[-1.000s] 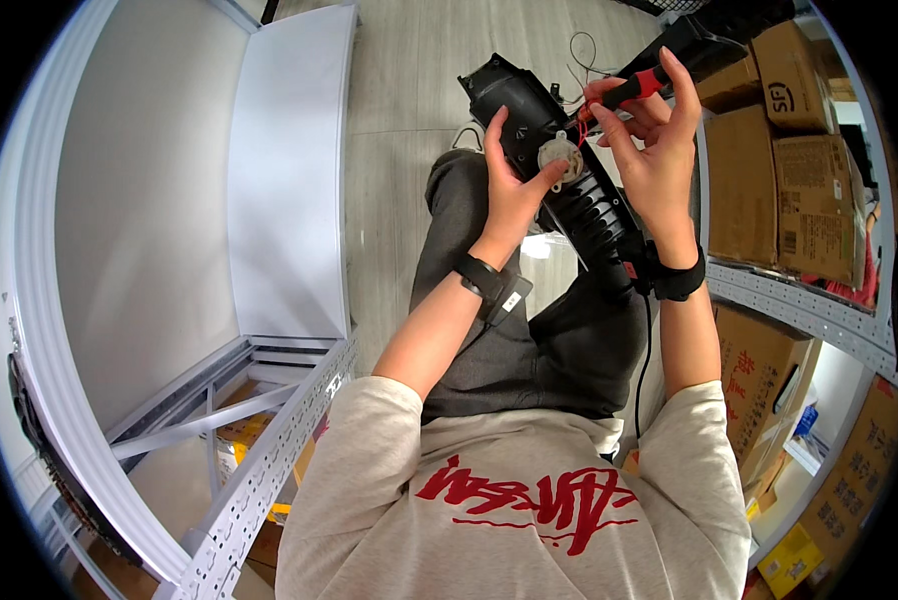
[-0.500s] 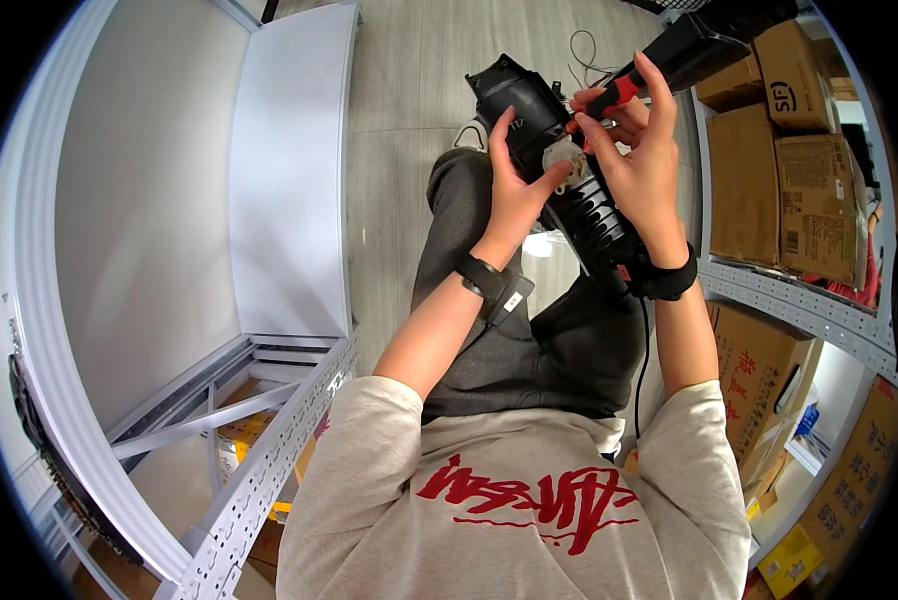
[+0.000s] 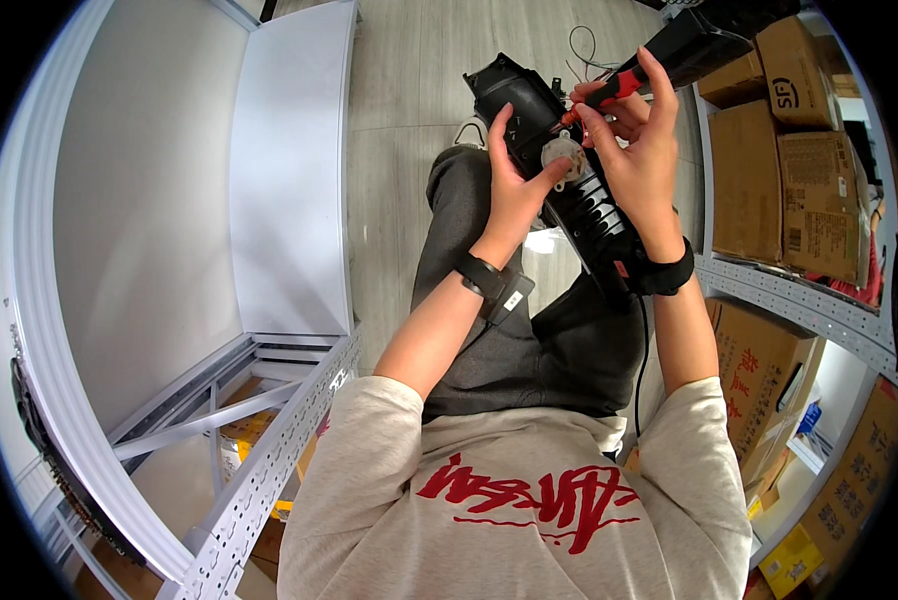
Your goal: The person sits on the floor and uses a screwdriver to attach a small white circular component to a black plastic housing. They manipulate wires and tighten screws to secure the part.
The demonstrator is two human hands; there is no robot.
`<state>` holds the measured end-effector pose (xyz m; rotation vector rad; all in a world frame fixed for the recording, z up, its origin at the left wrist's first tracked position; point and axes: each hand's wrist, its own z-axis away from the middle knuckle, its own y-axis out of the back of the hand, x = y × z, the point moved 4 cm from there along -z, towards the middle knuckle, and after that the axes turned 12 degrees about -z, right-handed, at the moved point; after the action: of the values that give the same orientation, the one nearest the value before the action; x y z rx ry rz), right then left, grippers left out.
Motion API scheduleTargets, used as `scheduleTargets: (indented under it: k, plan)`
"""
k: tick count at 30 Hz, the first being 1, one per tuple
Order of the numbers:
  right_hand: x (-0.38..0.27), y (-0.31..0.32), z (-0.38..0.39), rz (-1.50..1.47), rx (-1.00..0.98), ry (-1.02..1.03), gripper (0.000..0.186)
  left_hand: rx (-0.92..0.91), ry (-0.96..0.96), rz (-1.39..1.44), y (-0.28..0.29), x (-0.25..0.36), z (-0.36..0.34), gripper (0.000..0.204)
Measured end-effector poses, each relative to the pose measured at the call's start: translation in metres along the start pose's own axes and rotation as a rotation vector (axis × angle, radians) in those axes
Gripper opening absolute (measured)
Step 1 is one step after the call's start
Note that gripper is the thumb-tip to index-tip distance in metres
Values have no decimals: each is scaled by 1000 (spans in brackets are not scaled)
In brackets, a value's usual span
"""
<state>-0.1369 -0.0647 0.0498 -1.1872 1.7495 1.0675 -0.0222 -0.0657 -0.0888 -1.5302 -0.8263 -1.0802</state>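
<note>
Across my legs lies a long black plastic housing [image 3: 522,100] with a ribbed section at its near end. My left hand [image 3: 514,195] grips it, fingers along its left side. The left thumb presses on a round whitish part [image 3: 561,155] with small mounting ears, which sits on the housing. Between thumb and fingers, my right hand [image 3: 639,165] holds a red-and-black screwdriver [image 3: 621,86]. Its orange-red front end [image 3: 570,117] points down-left toward the housing, just above the round part. Whether the tip touches a screw is too small to tell.
Thin loose wires [image 3: 591,68] and a large black object [image 3: 704,45] lie beyond my right hand. Cardboard boxes [image 3: 744,185] fill a metal shelf at the right. A white shelf panel [image 3: 294,170] stands at the left. A black cable [image 3: 641,370] hangs by my right leg.
The screwdriver has shifted slightly, and its front end now shows more plainly against the housing. The housing has turned a little; my left hand keeps its hold almost unmoved.
</note>
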Motion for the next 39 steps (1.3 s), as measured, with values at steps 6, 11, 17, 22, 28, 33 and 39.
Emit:
scheduleTargets:
  k: [6,11,17,22,28,33,39]
  plan:
    - [17,-2,5,5,21,40,74,9,3,-8,0,0,0,93]
    - [19,-2,4,91,18,115,74,7,-6,-5,-1,1,0,93]
    - [19,-3,4,123,10,133,76,22,-8,50,-1,1,0,94]
    - [18,-4,4,144,1,155,76,22,14,26,0,1,0,93]
    - [13,-6,3,114,-14,106,73,40,54,119,-2,12,1,94]
    - [15,-8,3,108,-13,125,73,14,38,73,-1,6,1,92]
    - [15,-10,3,104,-19,138,73,7,-20,-36,1,-1,0,93]
